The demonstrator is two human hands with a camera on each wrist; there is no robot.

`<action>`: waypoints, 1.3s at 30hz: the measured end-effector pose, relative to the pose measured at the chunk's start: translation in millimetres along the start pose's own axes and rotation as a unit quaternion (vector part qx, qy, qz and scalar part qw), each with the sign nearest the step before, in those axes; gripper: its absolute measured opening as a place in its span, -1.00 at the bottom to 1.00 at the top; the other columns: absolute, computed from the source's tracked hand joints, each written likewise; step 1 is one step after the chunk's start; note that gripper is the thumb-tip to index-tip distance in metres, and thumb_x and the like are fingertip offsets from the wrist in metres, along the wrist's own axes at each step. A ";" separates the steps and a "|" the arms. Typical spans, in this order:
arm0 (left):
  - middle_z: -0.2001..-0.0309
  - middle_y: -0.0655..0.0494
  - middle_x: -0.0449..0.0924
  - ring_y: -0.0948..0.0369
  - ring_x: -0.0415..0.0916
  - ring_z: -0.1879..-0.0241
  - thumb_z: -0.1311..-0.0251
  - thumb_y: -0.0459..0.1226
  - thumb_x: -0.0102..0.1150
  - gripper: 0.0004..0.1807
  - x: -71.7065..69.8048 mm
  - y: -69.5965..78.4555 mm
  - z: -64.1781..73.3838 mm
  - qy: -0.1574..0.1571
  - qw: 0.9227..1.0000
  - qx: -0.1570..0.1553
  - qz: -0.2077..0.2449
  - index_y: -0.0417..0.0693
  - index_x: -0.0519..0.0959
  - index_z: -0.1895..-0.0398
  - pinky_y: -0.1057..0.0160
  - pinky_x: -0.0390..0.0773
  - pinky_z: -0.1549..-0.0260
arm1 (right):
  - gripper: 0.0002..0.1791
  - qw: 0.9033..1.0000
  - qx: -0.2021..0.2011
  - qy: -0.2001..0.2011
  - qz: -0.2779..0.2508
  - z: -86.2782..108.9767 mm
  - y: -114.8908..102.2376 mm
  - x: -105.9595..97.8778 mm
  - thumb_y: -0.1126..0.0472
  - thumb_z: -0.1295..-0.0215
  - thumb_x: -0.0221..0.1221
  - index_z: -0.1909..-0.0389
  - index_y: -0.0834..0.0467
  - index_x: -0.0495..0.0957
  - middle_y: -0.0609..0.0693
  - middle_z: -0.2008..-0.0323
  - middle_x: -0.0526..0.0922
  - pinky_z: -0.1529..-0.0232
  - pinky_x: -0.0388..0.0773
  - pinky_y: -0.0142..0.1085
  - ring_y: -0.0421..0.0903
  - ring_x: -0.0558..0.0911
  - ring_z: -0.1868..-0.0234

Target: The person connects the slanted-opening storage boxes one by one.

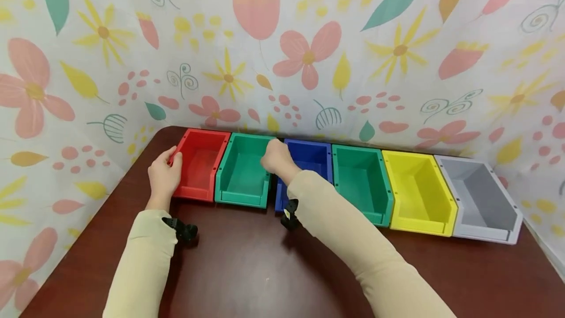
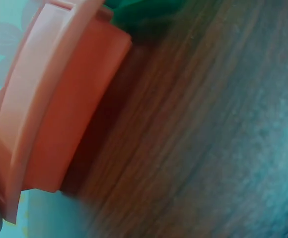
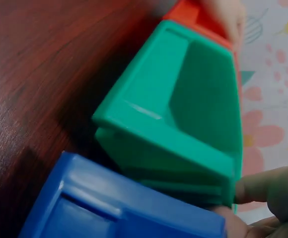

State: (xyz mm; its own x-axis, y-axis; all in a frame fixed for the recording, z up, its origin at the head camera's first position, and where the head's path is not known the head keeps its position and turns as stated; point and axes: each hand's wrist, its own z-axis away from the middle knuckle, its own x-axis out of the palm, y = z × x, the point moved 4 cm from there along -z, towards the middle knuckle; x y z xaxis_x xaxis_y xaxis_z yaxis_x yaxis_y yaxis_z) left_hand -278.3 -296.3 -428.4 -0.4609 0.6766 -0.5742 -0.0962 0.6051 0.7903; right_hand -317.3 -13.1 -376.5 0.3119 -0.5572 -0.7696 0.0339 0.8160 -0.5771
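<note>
Red bin (image 1: 202, 163) first, leftmost on the counter (image 1: 247, 259), and my left hand (image 1: 163, 175) is up at its outer side, forearm reaching forward, grip pinched on that wall. Next along, the nearer green bin (image 1: 244, 168) sits right against it. Now my right arm, slanting in from the right: right hand (image 1: 278, 157) knuckles up, fingers curled, grip clamped on that green bin's right rim. Blue bin (image 1: 309, 150) just beside, under my wrist.
</note>
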 end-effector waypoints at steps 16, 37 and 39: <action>0.54 -0.21 0.54 0.16 0.22 0.66 -0.36 -0.14 -0.05 -0.57 -1.6 4.8 -2.7 0.044 0.999 0.022 -0.016 -0.10 0.49 -0.21 0.31 0.30 0.54 | -0.45 0.987 0.020 0.033 -0.153 7.2 7.5 -21.0 0.30 -0.31 0.01 -0.32 0.29 0.23 -0.02 0.67 0.29 0.63 0.34 -0.32 -0.14 0.27 0.73; 0.22 -0.25 0.64 -0.04 0.45 0.37 -0.37 -0.12 -0.07 -0.54 6.7 5.7 -2.1 0.031 0.999 0.015 0.010 -0.10 0.44 -0.26 0.06 0.51 0.17 | -0.27 0.970 0.028 0.005 -0.240 4.0 19.7 -27.7 0.34 -0.28 0.03 -0.46 0.18 0.02 0.16 -0.37 0.27 0.39 0.53 -0.31 -0.11 0.52 0.41; 0.36 -0.23 0.62 0.02 0.39 0.48 -0.37 -0.13 -0.07 -0.55 6.5 6.7 -1.9 0.035 0.999 0.019 0.007 -0.11 0.45 -0.25 0.12 0.48 0.24 | -0.27 0.971 0.030 0.008 -0.236 3.6 19.9 -27.8 0.34 -0.27 0.03 -0.46 0.18 0.02 0.15 -0.38 0.26 0.44 0.48 -0.31 -0.13 0.45 0.51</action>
State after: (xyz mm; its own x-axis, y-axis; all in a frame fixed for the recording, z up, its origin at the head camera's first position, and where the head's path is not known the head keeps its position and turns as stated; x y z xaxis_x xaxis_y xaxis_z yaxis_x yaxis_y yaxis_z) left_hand -283.6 -288.7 -426.5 -0.5229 0.6544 -0.5461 -0.0571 0.6124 0.7885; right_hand -321.9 19.1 -365.6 0.2346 -0.8728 -0.4279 0.2241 0.4769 -0.8499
